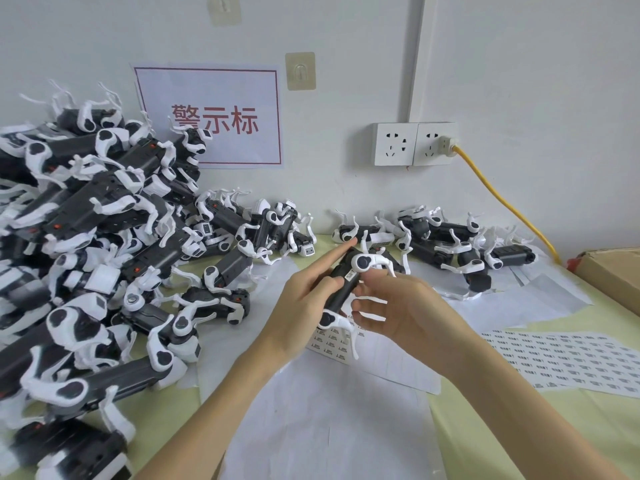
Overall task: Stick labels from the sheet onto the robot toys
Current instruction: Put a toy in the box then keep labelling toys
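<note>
Black-bodied, white-legged plastic robot toy (341, 289) held above table (485, 427) by left hand (304, 299), fingers closed round body, flat side tilted up for access. Small white label (351, 277) pressed on by right hand (391, 306). Printed label sheet (332, 344) kept directly below, within reach.

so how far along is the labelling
Done: can't confirm, though a small group of toys lies apart on the right. In hand: the left hand holds one robot toy while the right hand presses a label onto it. Left: a big pile on the left, and a nearly full label sheet.
</note>
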Demonstrator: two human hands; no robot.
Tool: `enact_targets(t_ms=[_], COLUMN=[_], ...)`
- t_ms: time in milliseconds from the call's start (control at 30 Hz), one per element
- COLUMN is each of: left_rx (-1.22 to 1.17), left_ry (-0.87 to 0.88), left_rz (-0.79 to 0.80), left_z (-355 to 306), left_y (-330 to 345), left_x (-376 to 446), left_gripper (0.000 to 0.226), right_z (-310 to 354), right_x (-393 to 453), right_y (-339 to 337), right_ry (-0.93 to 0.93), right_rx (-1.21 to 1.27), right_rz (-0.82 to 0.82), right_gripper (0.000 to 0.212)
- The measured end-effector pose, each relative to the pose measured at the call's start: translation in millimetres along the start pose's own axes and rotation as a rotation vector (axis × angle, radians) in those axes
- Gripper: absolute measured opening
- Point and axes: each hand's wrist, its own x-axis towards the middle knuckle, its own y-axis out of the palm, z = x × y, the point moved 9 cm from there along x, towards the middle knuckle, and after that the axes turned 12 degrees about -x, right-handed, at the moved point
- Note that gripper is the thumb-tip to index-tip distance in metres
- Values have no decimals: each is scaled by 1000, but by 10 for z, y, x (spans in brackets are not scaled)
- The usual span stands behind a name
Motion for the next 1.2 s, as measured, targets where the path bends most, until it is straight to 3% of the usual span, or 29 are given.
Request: enact_targets(t_ms=[200,467,600,700,800,967,1100,1200], left_rx=[64,65,82,145,197,252,239,283], left_ry=[-5,-58,-89,-94,-78,-70,-21,70], left_rz=[17,78,59,-54,-112,-158,-234,-257], left_z=[45,76,120,142,156,143,68,-28], left_y=[-27,-49,-103,-230,-319,-366,-471,-527], left_x=[5,-8,9,8,-12,2,29,64], left_gripper=[45,65,49,63,75,89,93,89], right_z=[-21,-67,-108,-134,-124,-105,-91,-17], right_x=[-25,-1,-8,-11,-8,-23,-28,-30], right_y=[46,9,43,102,79,31,32,-59], right_ry=[-8,-43,-6,44,34,-61,-24,-38], right_rx=[-30,-113,-159,-137,-193,-395,-527,-740], right_rz=[-12,-109,-19,49,-17,-158,-49,-85], right_gripper=[11,28,30,32,38,34,35,46])
